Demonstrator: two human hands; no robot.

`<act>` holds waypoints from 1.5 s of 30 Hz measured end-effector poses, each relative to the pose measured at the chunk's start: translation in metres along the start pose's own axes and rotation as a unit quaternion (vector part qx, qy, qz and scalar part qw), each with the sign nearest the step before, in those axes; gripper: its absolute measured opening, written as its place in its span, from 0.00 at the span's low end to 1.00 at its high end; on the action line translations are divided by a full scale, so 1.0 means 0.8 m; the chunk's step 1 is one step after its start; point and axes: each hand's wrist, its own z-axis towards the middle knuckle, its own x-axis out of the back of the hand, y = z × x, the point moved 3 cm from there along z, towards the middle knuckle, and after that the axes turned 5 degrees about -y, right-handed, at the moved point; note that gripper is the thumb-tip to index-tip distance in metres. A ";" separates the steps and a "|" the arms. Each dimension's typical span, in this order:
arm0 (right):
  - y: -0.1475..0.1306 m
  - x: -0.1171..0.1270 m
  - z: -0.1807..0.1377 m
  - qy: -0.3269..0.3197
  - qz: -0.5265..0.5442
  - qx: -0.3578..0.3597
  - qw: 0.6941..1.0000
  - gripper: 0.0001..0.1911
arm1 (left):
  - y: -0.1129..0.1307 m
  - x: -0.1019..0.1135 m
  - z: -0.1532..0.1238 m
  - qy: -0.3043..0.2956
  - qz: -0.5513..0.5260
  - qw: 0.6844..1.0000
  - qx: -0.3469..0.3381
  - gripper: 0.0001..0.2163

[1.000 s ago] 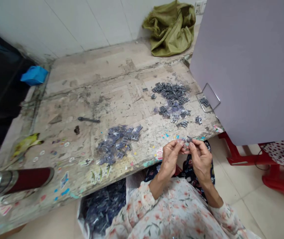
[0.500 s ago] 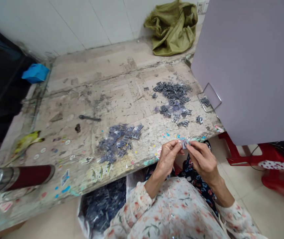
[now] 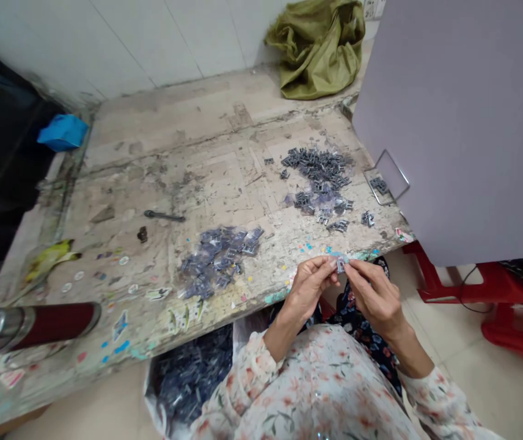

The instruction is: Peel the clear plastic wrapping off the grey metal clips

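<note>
Head view: what are the two hands doing?

They are close together over the near edge of the desk (image 3: 206,183), to the right of the packet heap (image 3: 220,263). The left hand (image 3: 310,281) pinches one side of a small clear packet (image 3: 341,265), and the fingertips of the right hand (image 3: 376,290) rest on the other side.

What has just changed?

A second ago a dark part stuck up at the right fingers. Now a grey shape shows with the packet, flat between both hands. I judge the part has gone into or against it; it is too small to tell which.

And what does that mean for the work?

Probably that this piece is at or near the end of being bagged, with both hands occupied by it. Whether the packet is sealed, I cannot tell.

What lies around the packet heap?

Farther back and to its right, a pile of dark parts (image 3: 316,164) with some clear packets among them. Below it, under the desk edge, a white sack (image 3: 153,400) full of similar dark, glossy pieces. To its left, a maroon flask (image 3: 60,327) on its side.
</note>
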 end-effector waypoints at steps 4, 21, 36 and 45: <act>0.000 0.002 0.003 0.005 0.002 -0.002 1.000 0.33 | 0.002 -0.002 -0.001 -0.003 0.005 1.000 -0.005 0.14; 0.005 0.005 0.011 -0.087 0.058 0.005 0.995 0.27 | 0.038 0.028 0.014 -0.174 0.248 0.953 0.008 0.18; 0.011 -0.006 0.016 -0.108 0.150 -0.067 0.981 0.26 | 0.014 0.026 0.004 -0.093 0.180 0.979 -0.032 0.16; 0.005 -0.003 0.024 -0.082 0.197 -0.106 0.971 0.22 | 0.025 0.022 -0.003 -0.072 0.257 0.958 -0.105 0.14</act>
